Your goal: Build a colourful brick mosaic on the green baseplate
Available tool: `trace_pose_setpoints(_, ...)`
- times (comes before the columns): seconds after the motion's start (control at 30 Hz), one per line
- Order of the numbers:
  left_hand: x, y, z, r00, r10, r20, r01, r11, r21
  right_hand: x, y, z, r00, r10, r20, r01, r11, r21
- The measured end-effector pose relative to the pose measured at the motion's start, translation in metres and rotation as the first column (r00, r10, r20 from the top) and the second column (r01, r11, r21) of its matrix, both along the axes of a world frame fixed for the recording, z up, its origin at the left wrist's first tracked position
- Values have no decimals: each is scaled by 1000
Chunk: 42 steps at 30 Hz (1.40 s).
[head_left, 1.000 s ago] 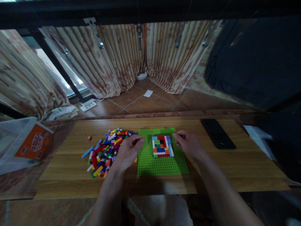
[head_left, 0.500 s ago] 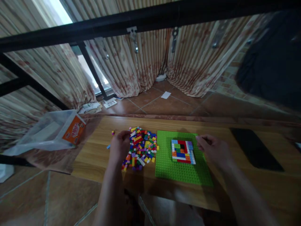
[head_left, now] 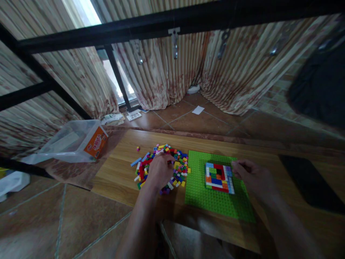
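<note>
My left hand is over the heap of loose toy bricks, its fingers bent downward and somewhat apart. It covers the middle of the heap, and its fingertips are partly hidden. To the right, a green baseplate lies on the wooden table. A flat, many-coloured brick build sits on it, ringed with white, blue, red and orange bricks around a small dark gap. My right hand hovers at the baseplate's right edge beside the build, thumb and fingers pinched together. Whatever lies in that pinch is too small to make out.
A black flat panel lies at the table's right. Left of the table stands a clear plastic bin with an orange label. A dark metal rail crosses above, before striped curtains. One small brick lies apart.
My left hand has moved right, from the heap's left side to over its middle, and its fingers have loosened. My right hand stays pinched near the build. The whole view has shifted.
</note>
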State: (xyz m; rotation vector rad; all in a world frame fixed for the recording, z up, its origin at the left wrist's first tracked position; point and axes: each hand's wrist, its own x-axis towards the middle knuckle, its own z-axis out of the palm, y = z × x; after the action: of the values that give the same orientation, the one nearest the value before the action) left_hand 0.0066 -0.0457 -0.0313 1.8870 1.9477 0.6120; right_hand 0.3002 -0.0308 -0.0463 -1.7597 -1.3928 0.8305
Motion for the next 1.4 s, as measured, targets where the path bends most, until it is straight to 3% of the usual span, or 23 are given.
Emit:
trace_pose_setpoints(0.3, 7, -2, -2, 989, -78, -125, 80, 997, 11, 0, -1, 3, 1000, 11, 22, -11, 1000, -26)
trace_pose_setpoints(0.53, 5, 5, -6, 994, -30, -108, 33, 999, 26, 0, -2, 3, 998, 48, 45, -47, 998, -40)
trace_pose_setpoints(0.77, 12, 28, 1, 974, 87, -209, -54, 986, 158, 0, -2, -1, 994, 78, 78, -75, 996, -42)
trace_pose_setpoints(1.07, 20, 38, -13, 944, 29, -329, -6, 998, 70, 5, -2, -1, 997, 71, 28, -71, 997, 11)
trace_pose_setpoints(1.3, 19, 37, -3, 933, 14, -361, 6, 998, 55, 5, -3, 1, 998, 57, 16, -58, 997, 49)
trace_pose_setpoints(1.4, 18, 38, 4, 957, 30, -287, -15, 998, 53, 6, -3, 3, 998, 50, 32, -52, 997, 57)
